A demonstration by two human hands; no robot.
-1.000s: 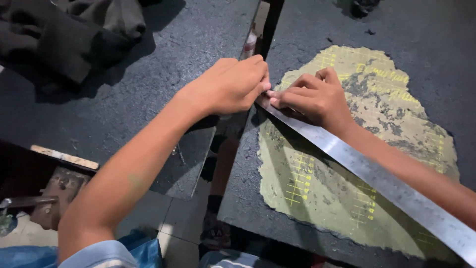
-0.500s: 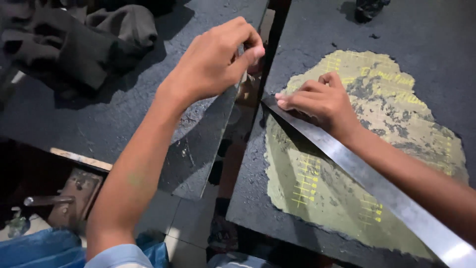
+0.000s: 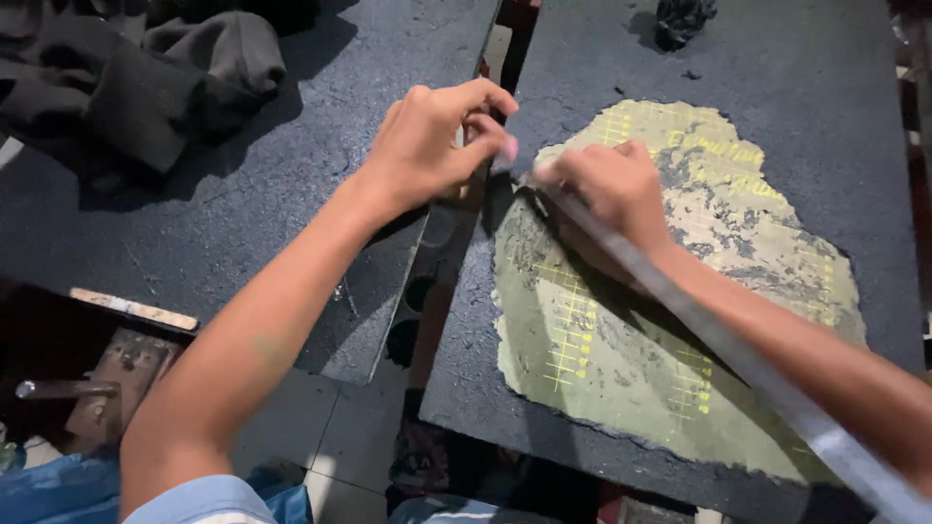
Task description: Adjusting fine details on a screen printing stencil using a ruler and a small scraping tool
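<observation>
Two dark tables (image 3: 291,194) stand side by side under the hands, a gap between them. A worn green mat (image 3: 621,349) lies on the right one, beneath the right hand (image 3: 607,189). That hand presses a long steel ruler (image 3: 738,359) onto the mat, fingers clamped over its top end. The left hand (image 3: 437,146), just beside it, pinches its fingertips together over the gap; what they grip I cannot tell. Dark cloth (image 3: 146,78) lies far left.

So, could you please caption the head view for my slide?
Left hand pinches beside the right hand, which presses a long metal ruler onto a worn green cutting mat.
</observation>
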